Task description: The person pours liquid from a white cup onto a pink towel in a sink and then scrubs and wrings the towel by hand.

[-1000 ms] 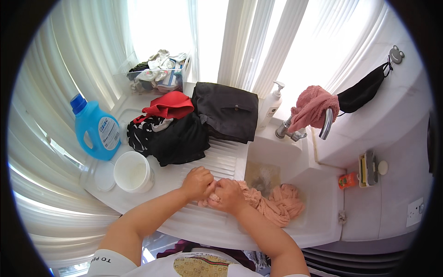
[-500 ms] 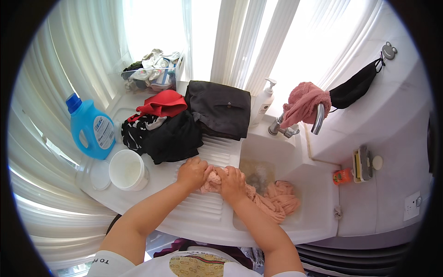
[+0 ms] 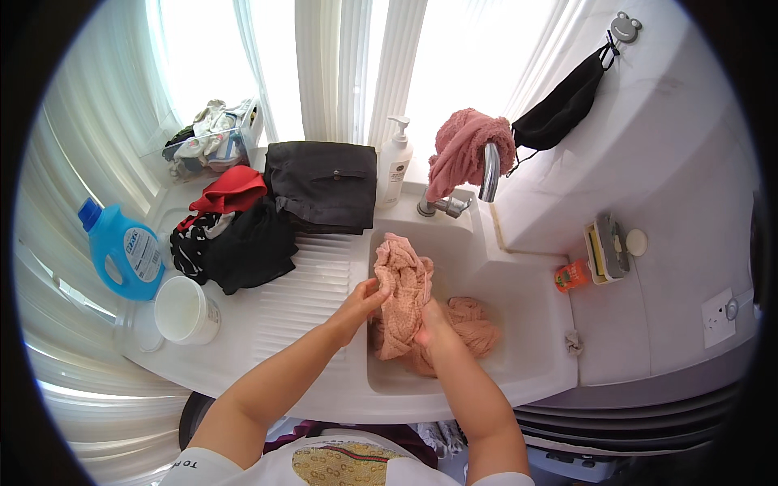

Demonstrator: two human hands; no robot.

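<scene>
A wet peach-pink textured garment is lifted in a bunch over the left side of the white sink. Its left edge is pinched by my left hand, beside the ribbed washboard. My right hand grips the garment's right side lower down, with some fingers hidden behind the cloth. The rest of the fabric hangs into the sink, where a heap of it lies in cloudy water at the right.
Dark folded trousers, black clothes and a red cloth lie behind the washboard. Leftward stand a white tub and a blue detergent bottle. A pump bottle and a faucet draped with a pink towel stand behind the sink.
Both hands have moved right, off the washboard to the sink. The garment they were pressing on the ribs is now raised over the basin. The view has swung to the right.
</scene>
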